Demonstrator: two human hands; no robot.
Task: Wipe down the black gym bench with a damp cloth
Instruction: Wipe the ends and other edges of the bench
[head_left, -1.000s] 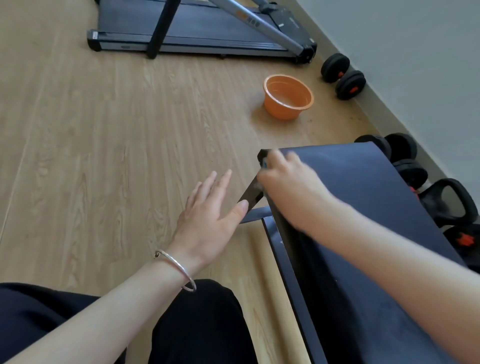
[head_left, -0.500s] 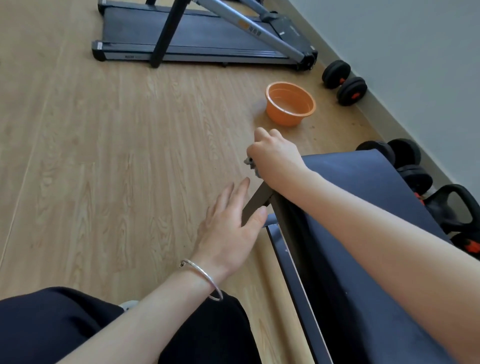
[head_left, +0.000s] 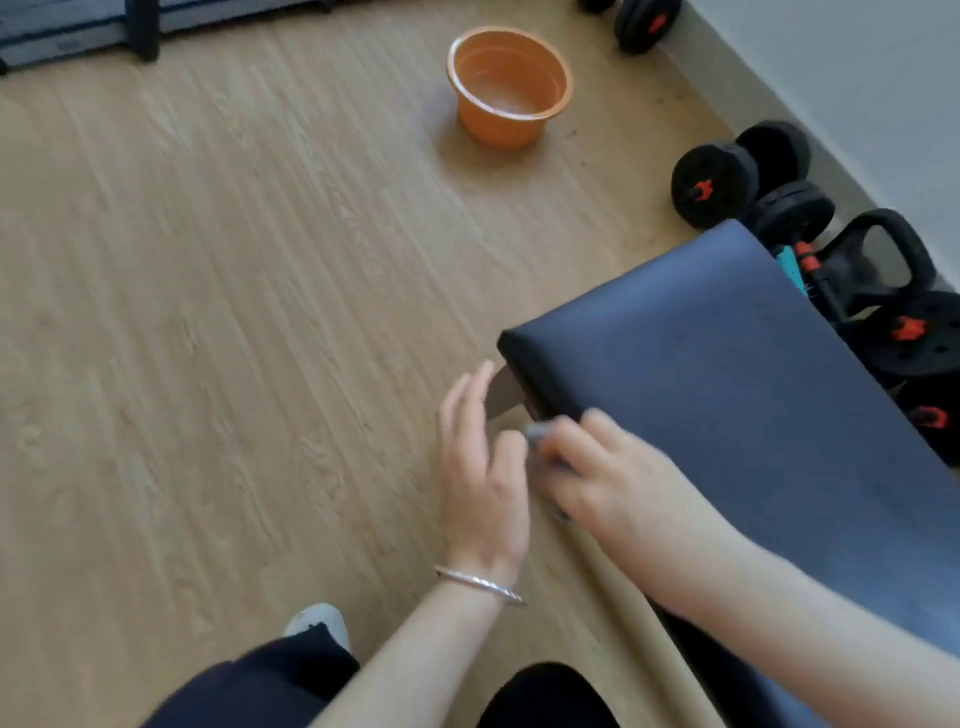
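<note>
Gripping a grey cloth (head_left: 540, 434) in curled fingers, the right hand (head_left: 608, 478) presses it to the near left edge of the black bench (head_left: 727, 374), though blur hides the exact hold. Just left of those fingers, the left hand (head_left: 480, 467) is flat, fingers straight and holding nothing, its tips beside a metal bracket (head_left: 501, 395) under the bench corner. Well beyond the fingertips an orange bowl (head_left: 498, 124) stands on the wooden floor (head_left: 208, 312), and right of the bench lie black dumbbells (head_left: 714, 189) with red marks too small to read.
</note>
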